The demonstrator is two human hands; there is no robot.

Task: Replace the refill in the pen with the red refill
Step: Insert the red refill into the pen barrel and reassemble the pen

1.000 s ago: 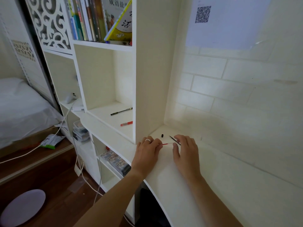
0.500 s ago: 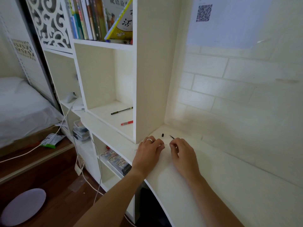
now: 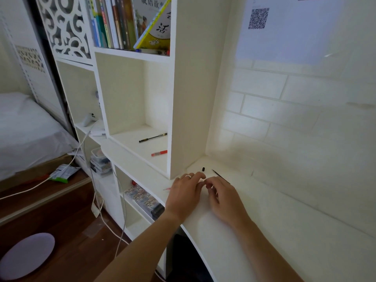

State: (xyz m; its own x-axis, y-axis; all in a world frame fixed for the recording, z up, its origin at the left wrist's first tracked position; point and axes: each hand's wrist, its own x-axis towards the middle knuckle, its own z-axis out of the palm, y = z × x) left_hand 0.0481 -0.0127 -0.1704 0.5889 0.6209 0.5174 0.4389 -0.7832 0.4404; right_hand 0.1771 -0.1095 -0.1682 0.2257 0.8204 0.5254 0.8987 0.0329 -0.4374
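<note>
Red refill point(image 3: 167, 188): only a thin red sliver of it is seen, poking out to the left from under the left hand point(image 3: 186, 197), low over the near edge of the white table point(image 3: 264, 220). Its long axis appears to run left to right, across both palms, so it is judged to pass beneath the left hand towards the right hand point(image 3: 224, 198). The two hands are set knuckles up, close together, their fingertips almost meeting over the table. The left fingers point(image 3: 198, 178) are curled downward and seem pinched on something slender, probably the refill, though the contact itself is hidden. The right fingers point(image 3: 211, 183) are bent together too; whether anything is clamped in them cannot be told.

Just beyond the right hand, a dark slim part point(image 3: 220, 176), perhaps the old refill or the pen body, is laid slantwise on the table, its far tip pointing left and away. A small black cap point(image 3: 203, 169) is stood a little farther off, near the shelf upright.

Farther left, in the open shelf point(image 3: 130, 143), a red pen point(image 3: 159, 153) and a black pen point(image 3: 153, 137) are left lying, well apart from the hands.

The left hand is judged nearer to the refill; any coming insertion would turn on lining its axis up with the barrel.
</note>
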